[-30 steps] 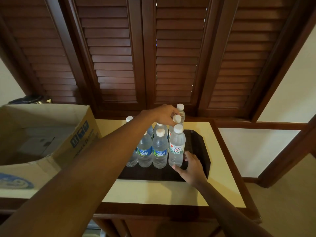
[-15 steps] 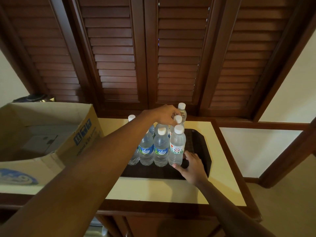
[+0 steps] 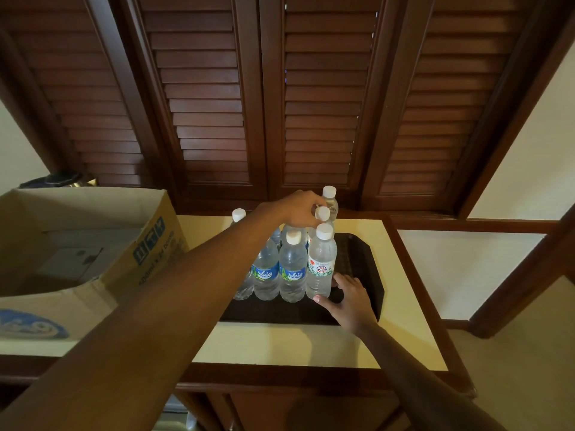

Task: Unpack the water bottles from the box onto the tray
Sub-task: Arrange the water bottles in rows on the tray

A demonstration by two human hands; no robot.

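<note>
Several clear water bottles with white caps stand packed together on the left half of a dark tray [image 3: 367, 275]. My left hand [image 3: 298, 208] reaches over them, its fingers curled round the top of a middle-row bottle [image 3: 291, 228] whose cap is hidden. Beside it stands a capped bottle [image 3: 322, 214]. My right hand [image 3: 351, 300] lies on the tray with spread fingers, thumb and fingertips touching the base of the front right bottle [image 3: 320, 262]. Two blue-labelled bottles [image 3: 292, 269] stand to its left. The open cardboard box [image 3: 149, 244] sits at the left, with no bottles visible inside.
The tray lies on a cream-topped wooden cabinet [image 3: 280, 343] in front of dark louvred shutters [image 3: 320, 104]. The tray's right half is bare. A dark object [image 3: 59, 179] sits behind the box. The floor drops away on the right.
Both hands stay on the same bottles as before. Only the view has shifted slightly.
</note>
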